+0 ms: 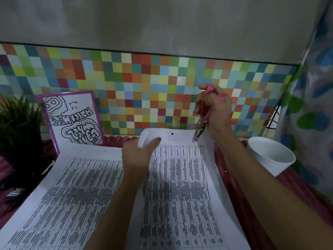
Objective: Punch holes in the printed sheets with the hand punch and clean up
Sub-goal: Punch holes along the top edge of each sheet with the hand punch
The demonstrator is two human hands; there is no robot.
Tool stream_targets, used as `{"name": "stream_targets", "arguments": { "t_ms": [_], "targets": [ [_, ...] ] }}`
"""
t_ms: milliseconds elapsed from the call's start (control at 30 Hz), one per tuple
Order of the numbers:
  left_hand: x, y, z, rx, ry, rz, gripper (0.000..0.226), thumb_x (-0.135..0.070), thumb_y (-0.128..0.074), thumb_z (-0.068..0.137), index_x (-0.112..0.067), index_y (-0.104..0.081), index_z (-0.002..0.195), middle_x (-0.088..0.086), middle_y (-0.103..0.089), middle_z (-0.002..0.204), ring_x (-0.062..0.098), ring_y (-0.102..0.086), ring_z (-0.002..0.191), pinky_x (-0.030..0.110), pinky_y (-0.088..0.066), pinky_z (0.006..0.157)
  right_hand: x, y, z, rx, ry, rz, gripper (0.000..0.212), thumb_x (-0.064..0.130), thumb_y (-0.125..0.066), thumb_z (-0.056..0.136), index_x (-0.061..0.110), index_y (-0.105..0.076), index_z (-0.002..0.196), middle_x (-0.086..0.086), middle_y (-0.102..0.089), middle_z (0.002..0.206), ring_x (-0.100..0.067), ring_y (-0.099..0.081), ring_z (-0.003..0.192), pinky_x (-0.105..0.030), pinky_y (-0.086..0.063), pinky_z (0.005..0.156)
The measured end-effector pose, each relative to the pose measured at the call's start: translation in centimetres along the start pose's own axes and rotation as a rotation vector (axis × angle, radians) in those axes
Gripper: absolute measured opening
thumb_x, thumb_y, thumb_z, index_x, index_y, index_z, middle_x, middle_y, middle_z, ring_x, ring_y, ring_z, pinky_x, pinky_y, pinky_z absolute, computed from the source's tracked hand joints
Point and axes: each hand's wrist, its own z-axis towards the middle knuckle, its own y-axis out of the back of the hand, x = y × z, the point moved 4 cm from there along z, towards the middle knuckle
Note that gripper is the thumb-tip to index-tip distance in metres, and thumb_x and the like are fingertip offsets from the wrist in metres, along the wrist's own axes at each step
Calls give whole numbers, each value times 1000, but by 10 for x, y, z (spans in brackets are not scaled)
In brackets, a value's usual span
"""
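Hand punch (201, 123), 1 only, pink handles w/ metal nose: it's in my right hand (214, 107), fingers wrapped round both handles, nose pointing down at the top edge of the printed sheet (180, 177) near its right corner. Can't tell if the paper sits betw. the jaws. No brand visible on it.

1 dark hole (172, 134) shows in the top margin, about mid-edge. My left hand (137, 156) pinches the sheet's top left corner, thumb on top, paper curling over the fingers. Sheet is a ruled table of dense print, too small to read.

2nd sheet (72, 186), same kind of table, lies flat just to the left, partly under the 1st. So 2 sheets seen.

Both rest on a pink ribbed cover (297, 188). 1 white cup (270, 156) stands to the right, apart from the paper. Back left: 1 purple-edged drawing (72, 120) w/ bubble letters, upside down, can't read for sure; 1 plant (18, 120) beside it. Multicolour tiles (126, 87) behind.
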Motion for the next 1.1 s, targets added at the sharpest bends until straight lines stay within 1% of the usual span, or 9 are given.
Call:
{"name": "stream_targets", "arguments": {
  "t_ms": [100, 200, 300, 500, 733, 800, 867, 967, 1100],
  "targets": [
    [-3, 2, 2, 47, 30, 32, 51, -19, -81, 77, -10, -40, 47, 7, -34, 45, 12, -41, 34, 17, -33, 38, 2, 14, 7, -51, -6, -16, 25, 4, -45, 71, 0, -58, 92, -9, -53, 58, -21, -42, 42, -28, -42, 45],
    [-6, 2, 4, 52, 26, 52, 45, -29, -83, 73, 10, -60, 70, 39, -54, 73, 49, -62, 64, 40, -55, 53, 3, 24, 11, -93, -26, -9, 23, 4, -45, 70, 1, -58, 89, -9, -52, 57, -21, -41, 41, -28, -38, 44],
    [-9, 1, 1, 64, 40, 59, 52, -32, -84, 71, 14, -61, 80, 41, -57, 83, 53, -63, 73, 62, -54, 61, 4, 28, 12, -111, -31, 10, 22, 4, -45, 71, 1, -57, 89, -9, -53, 58, -20, -42, 40, -25, -37, 41],
    [-12, 1, -2, 72, 35, 61, 59, -37, -83, 70, 16, -59, 79, 42, -56, 80, 55, -61, 70, 64, -51, 59, 1, 31, 15, -142, -37, 28, 13, 4, -44, 73, 3, -54, 81, -9, -52, 55, -19, -40, 37, -22, -37, 40],
    [-4, 1, 1, 49, 98, 78, 43, -27, -81, 75, 12, -64, 84, 39, -60, 86, 51, -65, 76, 61, -56, 64, -1, 32, 9, -197, -31, -2, 19, -2, -45, 76, 10, -49, 61, -9, -47, 49, -17, -35, 34, -20, -32, 40],
    [-5, 2, 0, 40, 54, 112, 36, -27, -79, 78, 5, -66, 90, 30, -65, 84, 46, -67, 81, 48, -60, 64, -1, 32, 9, -209, -33, 6, 21, -3, -45, 77, 10, -50, 63, -10, -47, 50, -17, -35, 35, -21, -32, 40],
    [-13, 4, -3, -46, -99, 310, 48, -28, -76, 82, -11, -57, 122, 9, -66, 112, 30, -64, 105, 37, -57, 82, 2, 31, 9, -208, -32, 2, 21, -5, -45, 78, 10, -51, 63, -10, -47, 51, -17, -35, 35, -22, -32, 40],
    [-52, -7, -17, -210, -500, 543, 74, -27, -70, 87, -22, -27, 147, 5, -40, 146, 20, -37, 134, 38, -33, 110, 4, 31, 8, -215, -14, -15, 21, -4, -48, 79, 10, -52, 64, -8, -48, 50, -18, -37, 35, -27, -31, 40],
    [-78, -66, -30, 261, -631, 727, 38, -31, -50, 99, -22, -47, 136, -7, -52, 132, 1, -35, 117, 33, -21, 113, 6, 30, 6, -215, 1, -41, 15, 3, -51, 76, 11, -53, 64, -7, -48, 49, -19, -38, 35, -27, -32, 38]
  ]
}}
